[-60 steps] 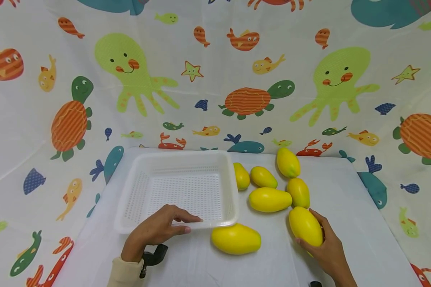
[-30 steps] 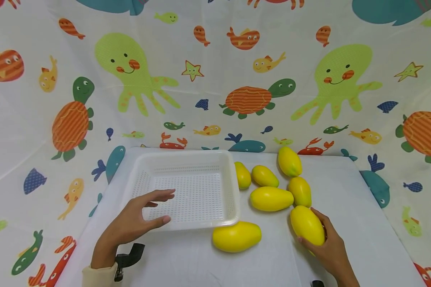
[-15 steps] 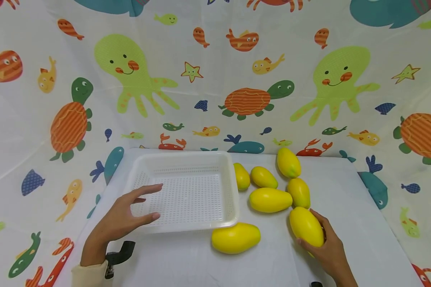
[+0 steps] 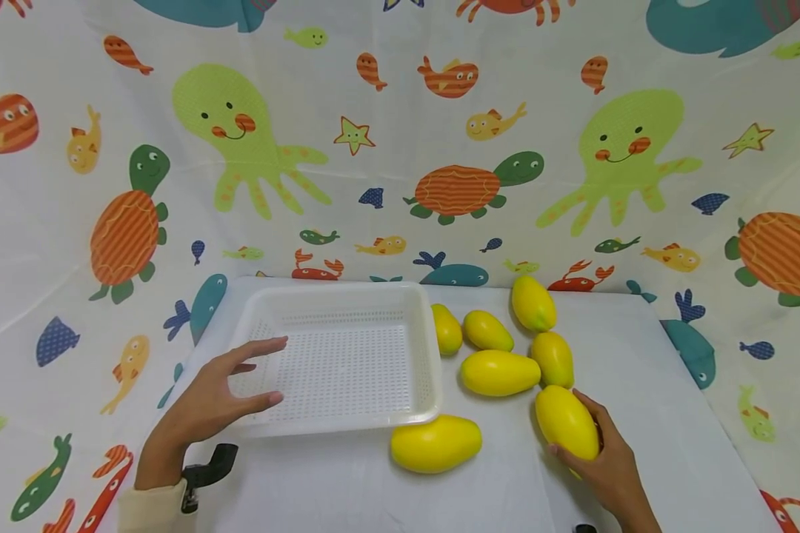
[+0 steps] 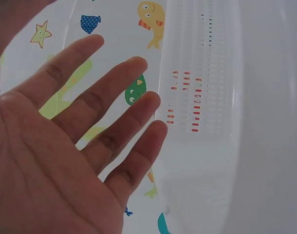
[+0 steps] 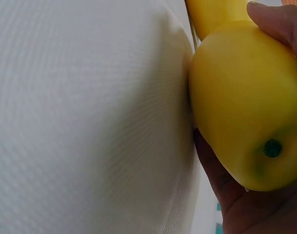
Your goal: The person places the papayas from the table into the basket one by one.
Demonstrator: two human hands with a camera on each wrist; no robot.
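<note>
My right hand (image 4: 607,451) grips a yellow mango (image 4: 567,422) at the right of the white table, thumb on one side and fingers on the other. In the right wrist view the mango (image 6: 250,107) shows a small green stem end and lies against the cloth. At the left edge of a white perforated plastic basket (image 4: 428,370), my left hand (image 4: 207,396) is spread with thumb and fingers apart, holding nothing. The left wrist view shows its fingers (image 5: 112,122) extended beside the basket wall (image 5: 202,161). Whether they touch the basket, I cannot tell.
Behind the held mango stand more: one mango (image 4: 552,359), another mango (image 4: 500,372) and several others toward the back. A large mango (image 4: 436,444) lies at the basket's front right corner. A curtain (image 4: 387,96) with sea animals hangs behind the table.
My left hand has moved from the basket's front rim leftward to its left side, its fingers spreading apart. The right hand and its mango stay in place.
</note>
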